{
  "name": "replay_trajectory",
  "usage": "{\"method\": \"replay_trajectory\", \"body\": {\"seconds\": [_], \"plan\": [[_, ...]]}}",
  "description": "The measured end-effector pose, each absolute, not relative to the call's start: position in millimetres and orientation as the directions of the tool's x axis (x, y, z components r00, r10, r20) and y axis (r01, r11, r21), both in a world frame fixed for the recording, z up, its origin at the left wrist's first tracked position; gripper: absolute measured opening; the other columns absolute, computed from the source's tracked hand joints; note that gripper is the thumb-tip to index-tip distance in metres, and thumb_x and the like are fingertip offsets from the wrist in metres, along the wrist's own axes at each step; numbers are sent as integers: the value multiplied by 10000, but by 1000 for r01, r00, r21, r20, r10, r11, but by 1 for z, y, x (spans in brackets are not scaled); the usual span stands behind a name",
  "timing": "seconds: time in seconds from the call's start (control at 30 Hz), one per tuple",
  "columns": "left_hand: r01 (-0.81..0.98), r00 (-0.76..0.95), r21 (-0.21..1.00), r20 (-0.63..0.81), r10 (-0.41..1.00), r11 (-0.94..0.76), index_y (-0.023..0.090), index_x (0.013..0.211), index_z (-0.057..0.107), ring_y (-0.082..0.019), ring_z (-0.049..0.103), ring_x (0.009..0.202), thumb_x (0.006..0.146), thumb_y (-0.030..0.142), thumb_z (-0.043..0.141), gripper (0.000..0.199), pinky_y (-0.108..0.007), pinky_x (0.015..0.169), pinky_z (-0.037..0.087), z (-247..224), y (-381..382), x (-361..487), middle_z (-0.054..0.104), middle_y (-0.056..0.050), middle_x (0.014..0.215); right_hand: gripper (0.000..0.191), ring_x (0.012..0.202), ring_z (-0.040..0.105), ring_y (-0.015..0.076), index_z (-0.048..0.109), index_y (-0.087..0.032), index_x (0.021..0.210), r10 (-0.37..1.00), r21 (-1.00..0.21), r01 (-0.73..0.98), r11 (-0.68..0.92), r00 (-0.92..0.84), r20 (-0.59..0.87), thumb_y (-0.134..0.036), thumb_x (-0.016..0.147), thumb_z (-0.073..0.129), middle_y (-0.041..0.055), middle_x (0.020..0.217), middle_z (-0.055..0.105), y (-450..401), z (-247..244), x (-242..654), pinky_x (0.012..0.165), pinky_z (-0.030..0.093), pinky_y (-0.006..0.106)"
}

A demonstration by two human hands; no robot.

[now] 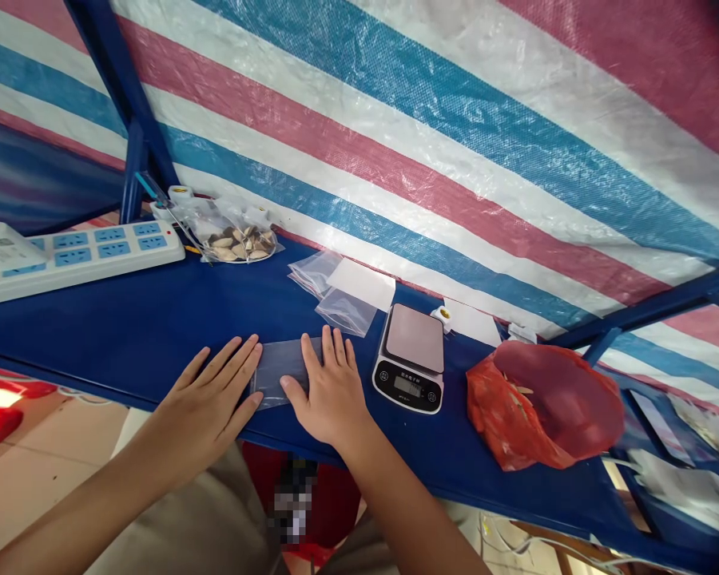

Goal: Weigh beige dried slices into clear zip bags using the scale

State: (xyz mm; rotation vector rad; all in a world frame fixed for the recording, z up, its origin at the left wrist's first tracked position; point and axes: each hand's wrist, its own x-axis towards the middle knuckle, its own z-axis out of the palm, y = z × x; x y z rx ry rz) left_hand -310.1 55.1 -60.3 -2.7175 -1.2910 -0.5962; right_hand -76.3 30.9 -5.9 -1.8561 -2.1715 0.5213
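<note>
Clear plastic bag (281,369) flat on the blue table (113,335), near the front edge, with a hand at each end. Far left, a long white power strip (111,249) with blue sockets, and a white plug (5,249) on top. Next, near the back, a see-through bag of brown and pale chunks (240,243). Down in front, the left hand (209,395), palm down, fingers straight and close together, at the bag's left end. Then the right hand (332,391), flat on the right end, thumb stuck out wide, nothing in its grip. Behind it, a little pile of thin zip bags (346,310) partly under white paper (364,281). Just beside, a digital scale (416,339), numbers too small to read. Farther right, a crinkly red plastic bag (503,411), mouth wide open.
</note>
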Motion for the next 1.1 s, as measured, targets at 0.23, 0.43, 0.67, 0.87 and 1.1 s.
{"method": "replay_trajectory", "body": {"seconds": [0.23, 0.43, 0.67, 0.87, 1.1], "plan": [[799, 483, 218, 320, 815, -560, 230, 1673, 284, -358, 458, 1514, 1019, 594, 362, 753, -603, 1246, 352, -50, 53, -312, 477, -115, 1642, 705, 1626, 165, 371, 328, -113, 1678, 985, -470, 869, 154, -97, 143, -522, 1106, 380, 185, 1741, 233, 10, -11, -69, 1277, 297, 639], [835, 369, 394, 113, 922, -383, 258, 1514, 508, -393, 582, 1325, 963, 684, 400, 705, -594, 1044, 461, -17, 90, -296, 667, -120, 1413, 394, 1362, 607, 237, 587, -198, 1454, 852, -565, 804, 185, 156, 501, -284, 1087, 471, 128, 1430, 668, -56, -15, -31, 1104, 540, 436], [853, 360, 423, -50, 932, -307, 269, 956, 680, -315, 657, 1049, 874, 635, 446, 442, -462, 848, 462, -6, 125, -287, 735, -79, 1076, 289, 1004, 733, 197, 730, -206, 1140, 692, -655, 750, -94, 522, 498, -336, 1080, 479, 68, 1101, 781, -125, -35, 29, 853, 560, 307], [889, 220, 430, -94, 971, -159, 250, 873, 634, -278, 677, 828, 807, 770, 487, 544, -396, 692, 478, 9, 107, -291, 737, -93, 950, 371, 951, 740, 219, 741, -185, 1063, 632, -704, 683, -194, 636, 443, -446, 1070, 477, 77, 1035, 795, -130, -51, 39, 837, 542, 318], [898, 168, 432, -171, 971, -79, 272, 676, 634, -262, 652, 653, 785, 709, 512, 466, -358, 537, 414, 10, 89, -288, 710, -68, 735, 333, 911, 737, 207, 738, -188, 1036, 649, -649, 746, -152, 570, 504, -387, 1077, 474, 76, 1001, 788, -126, -49, 34, 815, 532, 305]]}}
